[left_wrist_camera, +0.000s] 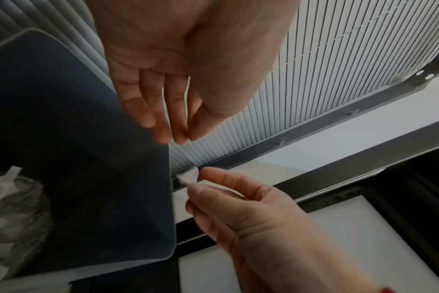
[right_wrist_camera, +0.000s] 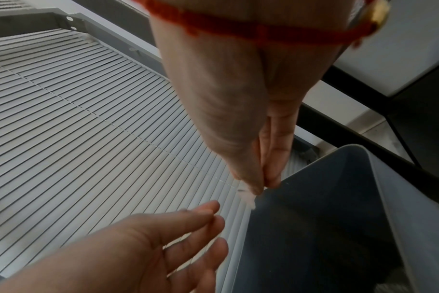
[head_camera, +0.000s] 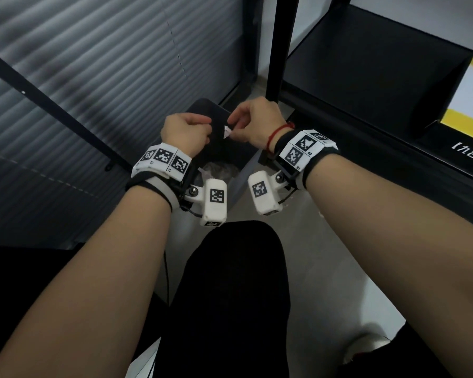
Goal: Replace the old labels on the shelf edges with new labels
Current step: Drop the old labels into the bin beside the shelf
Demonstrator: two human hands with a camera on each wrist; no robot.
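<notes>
My right hand point(head_camera: 231, 130) pinches a small crumpled white label scrap point(head_camera: 226, 131) between thumb and forefinger, above the open dark bin point(head_camera: 246, 165). The left wrist view shows the scrap point(left_wrist_camera: 188, 175) at the right hand's fingertips point(left_wrist_camera: 201, 188), beside the raised bin lid point(left_wrist_camera: 75, 158). In the right wrist view the scrap point(right_wrist_camera: 248, 198) hangs just below the pinching fingers point(right_wrist_camera: 253, 182). My left hand point(head_camera: 206, 127) hovers a little to the left of the scrap. Its fingers point(right_wrist_camera: 201, 216) are relaxed and hold nothing.
The bin holds a clear liner with several white scraps point(left_wrist_camera: 8, 198). A black shelf unit point(head_camera: 366, 64) stands to the right with a yellow and white box point(head_camera: 470, 99) on it. Its black post point(head_camera: 279, 45) rises behind my right hand. Slatted blinds point(head_camera: 93, 64) cover the left.
</notes>
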